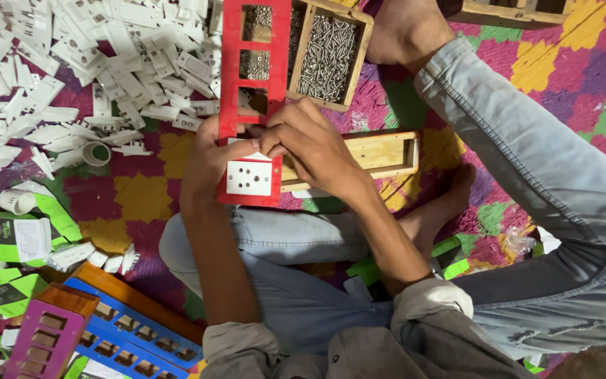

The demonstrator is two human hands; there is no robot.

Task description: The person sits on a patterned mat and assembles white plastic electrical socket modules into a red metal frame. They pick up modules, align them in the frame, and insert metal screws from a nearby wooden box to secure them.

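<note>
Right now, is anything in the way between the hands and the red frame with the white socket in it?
Nothing visible. The left hand already grips the red frame by its edge, and the right hand rests on it just above the white socket.

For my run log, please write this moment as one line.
left hand: holds red frame | right hand: presses white socket | wooden screw box behind

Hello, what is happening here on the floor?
A person sits cross-legged on a colourful mat, holding a long red frame with rectangular openings. The left hand grips its side; the right hand presses a white socket piece at its lower end. A wooden box of small screws stands just beyond, and a heap of white plastic parts lies on the left.
</note>
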